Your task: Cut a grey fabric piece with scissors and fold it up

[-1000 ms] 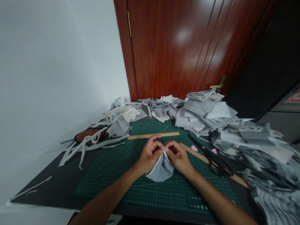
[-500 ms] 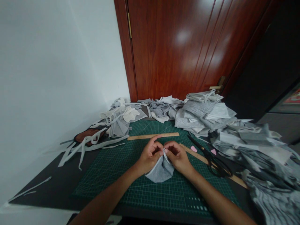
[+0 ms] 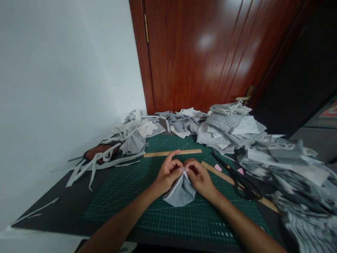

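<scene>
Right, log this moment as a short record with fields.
left hand: left hand pinches the top of the grey cloth
right hand: right hand pinches the same spot
surface: green cutting mat
behind hands: wooden ruler
right of hands: black scissors
around: cloth scraps heaped by the door

no readable text on anything here.
</scene>
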`<state>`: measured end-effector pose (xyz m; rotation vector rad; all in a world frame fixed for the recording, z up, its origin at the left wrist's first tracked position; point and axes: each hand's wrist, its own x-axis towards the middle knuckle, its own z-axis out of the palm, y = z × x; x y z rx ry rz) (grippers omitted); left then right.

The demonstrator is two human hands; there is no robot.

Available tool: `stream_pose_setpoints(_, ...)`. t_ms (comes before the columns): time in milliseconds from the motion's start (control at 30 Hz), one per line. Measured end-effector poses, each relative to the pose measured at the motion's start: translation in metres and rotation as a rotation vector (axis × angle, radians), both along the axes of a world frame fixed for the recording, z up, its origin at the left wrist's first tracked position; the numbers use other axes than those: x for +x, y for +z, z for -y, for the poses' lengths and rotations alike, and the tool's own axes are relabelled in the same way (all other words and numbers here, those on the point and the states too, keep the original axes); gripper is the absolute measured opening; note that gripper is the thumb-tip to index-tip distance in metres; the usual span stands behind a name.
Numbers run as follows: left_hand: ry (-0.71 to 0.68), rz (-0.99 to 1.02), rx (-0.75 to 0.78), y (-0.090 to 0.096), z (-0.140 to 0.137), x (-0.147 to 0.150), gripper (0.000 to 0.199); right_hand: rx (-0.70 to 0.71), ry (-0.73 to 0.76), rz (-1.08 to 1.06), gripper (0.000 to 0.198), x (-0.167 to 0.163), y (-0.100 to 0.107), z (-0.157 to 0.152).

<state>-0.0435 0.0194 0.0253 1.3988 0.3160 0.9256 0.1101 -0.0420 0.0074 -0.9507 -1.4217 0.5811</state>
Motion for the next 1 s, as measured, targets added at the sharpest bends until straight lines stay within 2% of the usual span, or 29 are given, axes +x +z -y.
stream_pose_setpoints(300,0.043,0.006,-0.011,0.000,0.002,0.004,0.072,0.018,-0.009,0.038,0.012,0.002,-0.003,-0.001)
stream_pose_setpoints(533,0.038,-0.010,-0.023,-0.003,-0.001,0.006,0.056,0.008,0.000,0.053,0.014,0.000,0.002,0.000)
stream_pose_setpoints(1000,0.047,0.009,-0.034,-0.002,0.001,0.006,0.057,-0.013,0.056,0.087,0.013,0.007,0.008,0.002)
